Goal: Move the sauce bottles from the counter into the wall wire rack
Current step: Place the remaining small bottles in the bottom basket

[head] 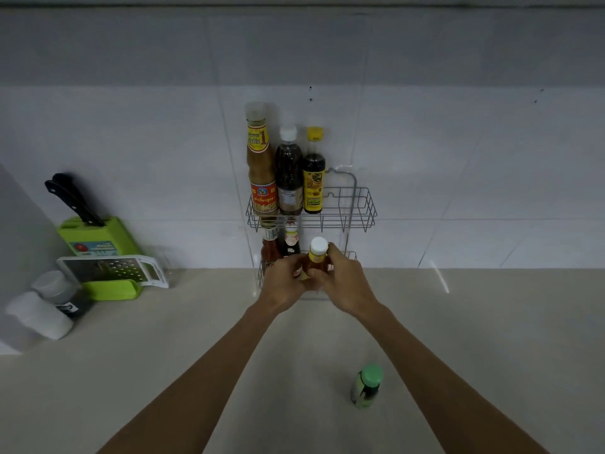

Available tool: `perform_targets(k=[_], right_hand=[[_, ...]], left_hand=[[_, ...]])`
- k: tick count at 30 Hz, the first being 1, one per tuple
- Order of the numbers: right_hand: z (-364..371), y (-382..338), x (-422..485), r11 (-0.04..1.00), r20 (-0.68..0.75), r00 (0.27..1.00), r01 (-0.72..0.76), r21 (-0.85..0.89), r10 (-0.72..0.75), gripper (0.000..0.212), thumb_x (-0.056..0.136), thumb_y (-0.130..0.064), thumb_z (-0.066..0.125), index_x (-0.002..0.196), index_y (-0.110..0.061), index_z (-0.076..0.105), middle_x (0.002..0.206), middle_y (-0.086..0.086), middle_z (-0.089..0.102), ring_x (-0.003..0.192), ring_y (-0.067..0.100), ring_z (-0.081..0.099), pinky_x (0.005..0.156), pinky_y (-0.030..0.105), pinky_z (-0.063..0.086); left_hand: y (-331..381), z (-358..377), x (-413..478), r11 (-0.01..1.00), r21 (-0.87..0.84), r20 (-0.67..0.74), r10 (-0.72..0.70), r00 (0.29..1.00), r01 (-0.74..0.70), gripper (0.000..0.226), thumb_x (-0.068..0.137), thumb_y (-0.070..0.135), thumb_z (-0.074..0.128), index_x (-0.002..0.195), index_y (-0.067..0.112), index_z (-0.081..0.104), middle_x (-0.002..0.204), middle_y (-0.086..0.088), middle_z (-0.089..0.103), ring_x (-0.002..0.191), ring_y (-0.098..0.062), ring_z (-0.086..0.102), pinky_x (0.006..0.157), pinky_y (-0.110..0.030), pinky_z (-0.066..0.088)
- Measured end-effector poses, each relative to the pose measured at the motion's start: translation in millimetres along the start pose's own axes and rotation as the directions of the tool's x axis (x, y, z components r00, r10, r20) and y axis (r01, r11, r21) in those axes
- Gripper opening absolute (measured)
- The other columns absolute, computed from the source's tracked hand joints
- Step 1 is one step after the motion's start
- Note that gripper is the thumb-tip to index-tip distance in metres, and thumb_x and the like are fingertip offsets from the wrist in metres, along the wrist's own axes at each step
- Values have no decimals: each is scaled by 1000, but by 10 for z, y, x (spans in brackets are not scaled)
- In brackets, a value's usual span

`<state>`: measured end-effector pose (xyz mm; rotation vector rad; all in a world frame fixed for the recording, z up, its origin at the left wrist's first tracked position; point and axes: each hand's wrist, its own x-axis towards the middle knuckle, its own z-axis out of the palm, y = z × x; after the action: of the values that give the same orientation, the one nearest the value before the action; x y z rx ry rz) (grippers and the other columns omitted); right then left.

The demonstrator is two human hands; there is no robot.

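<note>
The right hand gripped a red bottle at the lower rack tier; the left hand steadied its base. Best lowered upright, clear of neighbouring bottles. A green bottle waited on the tabletop.

- Both hands meet at the lower tier of the wire rack on the far tiled wall.
- The left hand and right hand together grip a small red sauce bottle with a white cap, upright.
- The upper tier holds three tall bottles at its left: a tan sauce bottle, a dark bottle and a yellow-capped bottle.
- Two more red bottles stand in the lower tier, left of the held one.
- A green-capped bottle stands on the near counter, right of centre.
- At far left sit a green knife block and a grater.
</note>
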<state>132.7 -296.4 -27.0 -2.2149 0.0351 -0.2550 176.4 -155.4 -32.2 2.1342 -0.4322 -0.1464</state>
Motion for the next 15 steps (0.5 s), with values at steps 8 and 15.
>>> perform_targets(k=[8,15], right_hand=[[328,430,315,1000,-76,997,-9,-4,9,49,92,-16,68,138,-18,51,115,0,72,100,5,60,81,14,41],[508,683,660,994,-13,995,-102,-27,102,37,93,-14,65,128,-13,52,102,-5,66,99,20,66,78,24,45]], left_hand=[[-288,-19,389,964,18,-13,-265,964,265,33,71,6,75,103,11,73,101,-7,76,97,-25,68,85,-34,54],[-493,136,527,963,9,-44,-270,962,271,27,78,0,66,103,6,71,104,-14,73,99,-29,66,85,-36,53]])
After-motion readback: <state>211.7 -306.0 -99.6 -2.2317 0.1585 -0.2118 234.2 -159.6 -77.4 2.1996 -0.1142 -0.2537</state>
